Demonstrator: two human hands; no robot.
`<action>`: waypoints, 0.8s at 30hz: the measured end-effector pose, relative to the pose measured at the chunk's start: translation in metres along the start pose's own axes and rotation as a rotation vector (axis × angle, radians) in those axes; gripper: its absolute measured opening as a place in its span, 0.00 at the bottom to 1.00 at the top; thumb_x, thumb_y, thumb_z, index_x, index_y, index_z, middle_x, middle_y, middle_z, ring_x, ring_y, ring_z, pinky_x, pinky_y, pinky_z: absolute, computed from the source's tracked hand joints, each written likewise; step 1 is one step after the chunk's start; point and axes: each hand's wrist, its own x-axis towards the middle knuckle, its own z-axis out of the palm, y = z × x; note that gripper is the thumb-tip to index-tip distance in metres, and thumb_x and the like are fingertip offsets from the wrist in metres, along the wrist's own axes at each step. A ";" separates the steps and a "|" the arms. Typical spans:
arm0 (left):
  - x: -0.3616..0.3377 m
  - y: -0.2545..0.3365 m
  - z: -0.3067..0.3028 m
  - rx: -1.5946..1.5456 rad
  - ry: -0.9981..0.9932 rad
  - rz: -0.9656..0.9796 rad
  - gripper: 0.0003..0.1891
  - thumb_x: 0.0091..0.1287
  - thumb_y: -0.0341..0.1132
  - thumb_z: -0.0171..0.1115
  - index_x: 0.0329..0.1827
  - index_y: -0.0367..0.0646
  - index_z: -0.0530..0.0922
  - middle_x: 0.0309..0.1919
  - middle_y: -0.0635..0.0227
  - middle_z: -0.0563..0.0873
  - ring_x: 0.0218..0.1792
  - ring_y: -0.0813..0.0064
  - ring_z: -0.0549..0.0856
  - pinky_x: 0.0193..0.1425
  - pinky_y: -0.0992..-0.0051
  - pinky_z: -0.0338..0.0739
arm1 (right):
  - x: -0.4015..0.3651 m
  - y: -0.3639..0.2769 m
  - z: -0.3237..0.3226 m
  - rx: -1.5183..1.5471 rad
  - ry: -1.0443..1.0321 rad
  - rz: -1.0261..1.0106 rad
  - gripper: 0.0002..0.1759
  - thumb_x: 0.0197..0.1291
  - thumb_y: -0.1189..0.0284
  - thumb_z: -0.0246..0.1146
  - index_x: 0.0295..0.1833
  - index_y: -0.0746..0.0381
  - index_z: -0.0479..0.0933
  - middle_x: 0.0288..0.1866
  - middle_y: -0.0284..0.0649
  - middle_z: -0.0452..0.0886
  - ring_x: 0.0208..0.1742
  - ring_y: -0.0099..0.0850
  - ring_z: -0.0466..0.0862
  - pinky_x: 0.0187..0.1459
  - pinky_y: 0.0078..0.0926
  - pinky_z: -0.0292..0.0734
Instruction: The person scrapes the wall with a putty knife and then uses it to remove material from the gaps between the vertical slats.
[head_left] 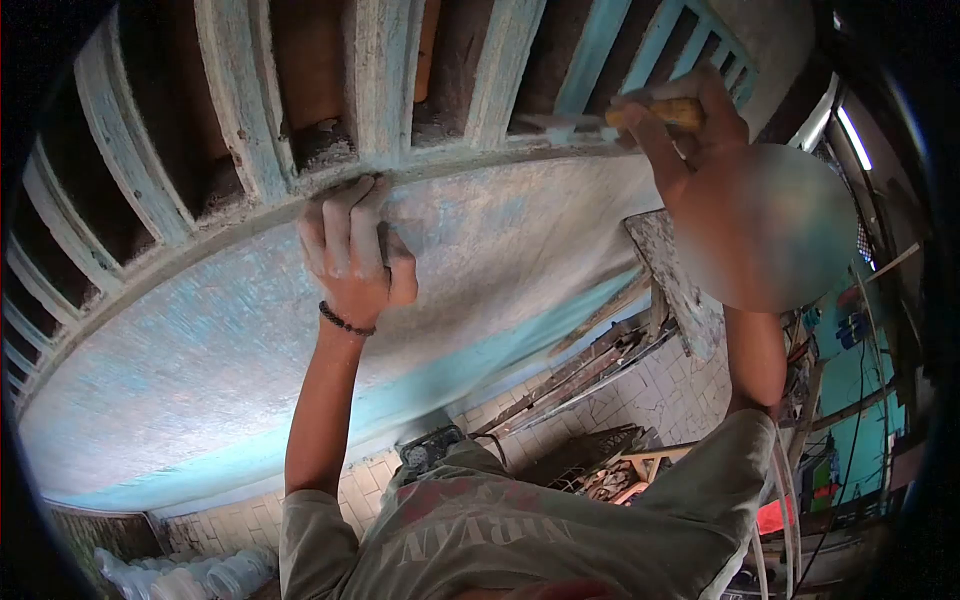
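Note:
My left hand (345, 240), dusty and wearing a dark beaded bracelet (345, 320), rests against the wall just under the window ledge (240, 220). Its fingers are bent, with the tips at the ledge's edge and the thumb apart; I see nothing held in it. Up on the right, my right hand (705, 125) is closed around the yellow-brown handle of a scraper (655, 114). The scraper's thin blade points left along the ledge, at the foot of the slats; its exact shape is blurred. Worn pale-blue slats (385, 80) rise from the ledge.
Below the ledge spreads a wall (200, 340) with patchy, worn blue paint. A weathered board (680, 280) stands near my right forearm. Lumber strips (570, 375) lie along the tiled floor (650, 395). Clear plastic items (200, 575) sit at lower left.

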 end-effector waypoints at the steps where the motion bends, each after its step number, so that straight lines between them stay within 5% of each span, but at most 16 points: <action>1: 0.002 0.001 0.001 -0.007 0.014 0.015 0.26 0.56 0.39 0.57 0.56 0.36 0.86 0.48 0.49 0.84 0.50 0.48 0.79 0.59 0.52 0.70 | 0.001 0.002 0.000 -0.008 0.015 -0.031 0.11 0.70 0.75 0.70 0.47 0.65 0.73 0.35 0.48 0.89 0.37 0.33 0.94 0.40 0.26 0.89; 9: 0.007 0.003 -0.001 -0.014 0.025 0.010 0.27 0.54 0.39 0.57 0.55 0.36 0.85 0.46 0.49 0.83 0.47 0.48 0.78 0.58 0.53 0.70 | 0.000 0.004 -0.004 -0.159 -0.171 -0.070 0.12 0.70 0.73 0.71 0.46 0.66 0.74 0.38 0.49 0.89 0.43 0.37 0.94 0.42 0.32 0.88; 10: 0.007 0.004 -0.002 -0.028 0.027 0.009 0.26 0.54 0.39 0.57 0.55 0.35 0.85 0.46 0.49 0.83 0.47 0.47 0.78 0.57 0.53 0.70 | -0.003 0.000 -0.005 -0.048 -0.129 0.090 0.11 0.70 0.73 0.71 0.47 0.67 0.76 0.40 0.50 0.90 0.45 0.37 0.95 0.43 0.32 0.89; 13: 0.007 0.001 0.001 -0.037 0.045 0.039 0.27 0.52 0.39 0.58 0.54 0.34 0.85 0.46 0.48 0.83 0.46 0.47 0.78 0.57 0.53 0.70 | 0.003 0.001 0.000 -0.085 -0.069 -0.016 0.08 0.73 0.80 0.68 0.50 0.66 0.75 0.45 0.46 0.92 0.50 0.35 0.94 0.48 0.29 0.92; 18: 0.002 0.002 0.002 -0.002 0.025 0.022 0.28 0.51 0.39 0.58 0.54 0.34 0.85 0.47 0.48 0.84 0.46 0.47 0.79 0.57 0.53 0.71 | -0.003 0.018 0.009 -0.218 -0.125 -0.098 0.11 0.66 0.75 0.72 0.45 0.64 0.75 0.31 0.44 0.87 0.39 0.38 0.94 0.39 0.33 0.88; 24: 0.006 0.002 0.000 -0.009 0.034 0.018 0.28 0.51 0.39 0.57 0.55 0.34 0.85 0.47 0.49 0.84 0.46 0.48 0.80 0.56 0.53 0.71 | 0.001 0.011 0.001 -0.016 -0.024 0.005 0.08 0.72 0.77 0.68 0.48 0.66 0.76 0.44 0.48 0.91 0.45 0.32 0.94 0.39 0.27 0.90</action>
